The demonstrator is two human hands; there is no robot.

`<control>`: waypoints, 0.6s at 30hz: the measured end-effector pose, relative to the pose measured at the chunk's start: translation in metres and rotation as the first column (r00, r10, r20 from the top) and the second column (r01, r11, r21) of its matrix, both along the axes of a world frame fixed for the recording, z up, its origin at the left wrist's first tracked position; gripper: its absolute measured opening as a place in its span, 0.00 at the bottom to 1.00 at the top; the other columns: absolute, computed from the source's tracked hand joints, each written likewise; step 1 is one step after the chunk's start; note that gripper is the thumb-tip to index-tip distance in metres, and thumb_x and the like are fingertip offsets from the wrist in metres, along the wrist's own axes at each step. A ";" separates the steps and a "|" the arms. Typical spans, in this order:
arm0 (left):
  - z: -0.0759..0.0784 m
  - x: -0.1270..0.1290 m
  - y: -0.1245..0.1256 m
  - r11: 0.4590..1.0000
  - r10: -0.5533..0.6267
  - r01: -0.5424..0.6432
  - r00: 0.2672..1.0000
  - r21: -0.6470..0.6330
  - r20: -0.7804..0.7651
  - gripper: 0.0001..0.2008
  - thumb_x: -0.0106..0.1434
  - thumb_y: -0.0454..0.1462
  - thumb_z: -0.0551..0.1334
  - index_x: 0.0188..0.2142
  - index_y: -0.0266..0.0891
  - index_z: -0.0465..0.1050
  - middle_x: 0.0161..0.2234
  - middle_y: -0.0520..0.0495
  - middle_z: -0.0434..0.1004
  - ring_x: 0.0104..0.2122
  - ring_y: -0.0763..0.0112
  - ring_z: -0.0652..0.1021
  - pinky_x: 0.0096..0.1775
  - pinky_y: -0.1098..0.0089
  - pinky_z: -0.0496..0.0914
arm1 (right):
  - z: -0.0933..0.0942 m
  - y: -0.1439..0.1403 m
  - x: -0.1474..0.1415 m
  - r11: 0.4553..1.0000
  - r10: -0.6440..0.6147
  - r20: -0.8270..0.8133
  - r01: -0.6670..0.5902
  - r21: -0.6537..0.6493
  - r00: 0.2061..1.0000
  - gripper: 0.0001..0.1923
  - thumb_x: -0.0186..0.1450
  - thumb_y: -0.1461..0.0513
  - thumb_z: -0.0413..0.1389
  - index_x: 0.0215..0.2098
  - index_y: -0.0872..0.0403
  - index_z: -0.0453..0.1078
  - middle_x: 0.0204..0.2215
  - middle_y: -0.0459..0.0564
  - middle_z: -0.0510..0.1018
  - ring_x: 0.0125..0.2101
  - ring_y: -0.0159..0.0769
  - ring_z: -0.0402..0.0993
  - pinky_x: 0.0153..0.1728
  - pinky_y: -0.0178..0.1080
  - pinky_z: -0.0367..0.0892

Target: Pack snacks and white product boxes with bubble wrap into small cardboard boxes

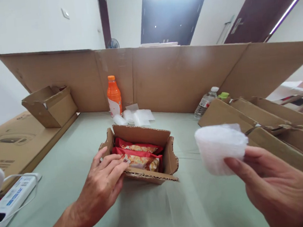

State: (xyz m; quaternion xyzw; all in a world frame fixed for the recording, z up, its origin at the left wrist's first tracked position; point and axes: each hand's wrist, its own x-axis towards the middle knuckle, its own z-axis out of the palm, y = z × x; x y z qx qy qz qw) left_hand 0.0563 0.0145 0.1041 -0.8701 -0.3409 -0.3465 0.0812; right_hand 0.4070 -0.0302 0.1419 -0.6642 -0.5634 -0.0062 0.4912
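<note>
A small cardboard box [157,177] with its flaps up stands on the table in front of me. Inside lie red snack packets [141,160] with food pictures on them. My left hand [102,175] reaches over the box's near left corner, fingers stretched out, the tips at the front packet; its thumb is hidden. To the right of the box, in the air, my right hand [270,177] pinches a rolled white foam sheet [219,148] between thumb and fingers.
Behind the box are an orange bottle [114,95] and several white foam pieces [141,117]. A clear plastic bottle [206,103] leans near several cardboard boxes [272,148] at right. At left are another box [57,108], a flat carton [17,140] and a power strip [15,198]. A cardboard wall [159,80] closes the back.
</note>
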 end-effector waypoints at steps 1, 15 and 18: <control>-0.003 -0.001 -0.006 1.000 0.019 -0.019 1.000 -0.002 0.025 0.15 0.63 0.25 0.57 0.47 0.41 0.69 0.41 0.47 0.81 0.48 0.62 0.77 0.63 0.48 0.58 | 0.012 0.004 -0.010 0.999 0.041 0.041 -0.041 0.016 0.998 0.18 0.63 0.46 0.61 0.43 0.49 0.77 0.29 0.46 0.81 0.26 0.36 0.75 0.24 0.35 0.69; -0.014 -0.003 -0.015 0.999 0.024 -0.014 0.977 -0.045 0.213 0.13 0.64 0.24 0.56 0.42 0.41 0.70 0.40 0.48 0.82 0.47 0.65 0.78 0.62 0.50 0.58 | 0.034 0.095 -0.139 0.564 0.825 0.515 -0.283 -0.776 0.232 0.13 0.62 0.68 0.54 0.42 0.51 0.75 0.23 0.46 0.79 0.24 0.37 0.74 0.26 0.36 0.57; -0.015 -0.004 -0.012 0.998 0.019 -0.006 0.979 -0.061 0.205 0.13 0.64 0.24 0.56 0.42 0.42 0.70 0.41 0.49 0.82 0.46 0.66 0.78 0.63 0.49 0.58 | 0.029 0.103 -0.142 0.588 0.808 0.579 -0.186 -0.787 0.108 0.13 0.60 0.70 0.54 0.38 0.52 0.77 0.25 0.49 0.81 0.26 0.40 0.76 0.27 0.37 0.58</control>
